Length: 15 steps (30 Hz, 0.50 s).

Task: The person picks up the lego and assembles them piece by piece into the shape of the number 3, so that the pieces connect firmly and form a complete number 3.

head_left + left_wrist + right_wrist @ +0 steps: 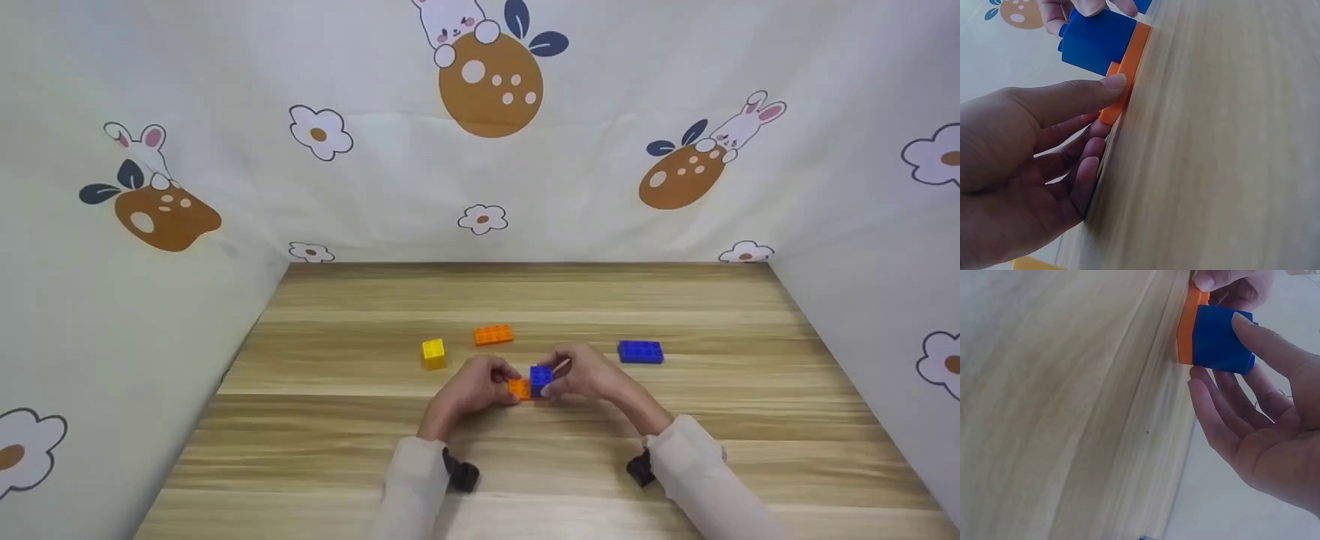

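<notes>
Near the middle of the table, my left hand [480,386] pinches the left end of a flat orange building brick [519,388] between thumb and fingers. My right hand [589,373] grips a taller blue brick [540,381] that sits on the right end of the orange one. The left wrist view shows the blue brick [1100,42] against the studded face of the orange brick [1135,48], which lies on the tabletop. From the right wrist, the thumb is on one side of the blue brick [1221,340]; the fingers are partly hidden behind it.
A yellow brick [433,354] stands left of the hands. Beyond them lies another flat orange brick [493,334], and to the right a longer blue brick [640,352]. A printed cloth [390,187] walls the wooden table [337,465] at the back and sides.
</notes>
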Each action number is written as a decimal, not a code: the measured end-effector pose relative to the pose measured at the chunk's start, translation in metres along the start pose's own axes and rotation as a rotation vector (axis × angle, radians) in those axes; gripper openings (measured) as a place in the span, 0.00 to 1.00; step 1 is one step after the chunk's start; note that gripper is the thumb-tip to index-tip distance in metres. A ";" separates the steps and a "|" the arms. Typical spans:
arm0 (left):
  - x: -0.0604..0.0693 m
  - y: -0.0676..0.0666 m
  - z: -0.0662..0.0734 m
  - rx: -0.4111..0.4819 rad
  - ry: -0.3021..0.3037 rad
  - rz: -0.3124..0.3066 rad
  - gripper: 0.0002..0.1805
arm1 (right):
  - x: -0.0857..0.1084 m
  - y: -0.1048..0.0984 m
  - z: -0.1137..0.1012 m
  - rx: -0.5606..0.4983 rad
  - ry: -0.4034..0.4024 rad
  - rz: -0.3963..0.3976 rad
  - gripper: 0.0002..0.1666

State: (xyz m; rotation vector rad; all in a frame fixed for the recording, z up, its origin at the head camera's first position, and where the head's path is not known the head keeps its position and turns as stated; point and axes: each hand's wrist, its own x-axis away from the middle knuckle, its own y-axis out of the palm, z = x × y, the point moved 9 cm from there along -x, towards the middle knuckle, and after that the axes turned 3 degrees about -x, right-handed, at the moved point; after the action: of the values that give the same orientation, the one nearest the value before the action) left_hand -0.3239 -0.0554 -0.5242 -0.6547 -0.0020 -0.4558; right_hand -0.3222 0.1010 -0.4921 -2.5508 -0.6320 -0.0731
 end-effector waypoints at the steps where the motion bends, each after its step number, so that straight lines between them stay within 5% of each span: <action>1: 0.000 0.000 0.000 0.001 0.000 -0.002 0.14 | 0.001 -0.001 0.000 -0.004 -0.002 -0.002 0.25; 15: -0.001 0.000 -0.003 0.018 -0.029 -0.010 0.14 | 0.022 -0.052 -0.013 -0.053 -0.106 0.066 0.28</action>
State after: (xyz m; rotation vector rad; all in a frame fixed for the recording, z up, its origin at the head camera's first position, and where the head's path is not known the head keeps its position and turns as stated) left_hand -0.3247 -0.0563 -0.5267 -0.6444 -0.0371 -0.4554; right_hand -0.3249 0.1433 -0.4529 -2.6379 -0.5919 0.0701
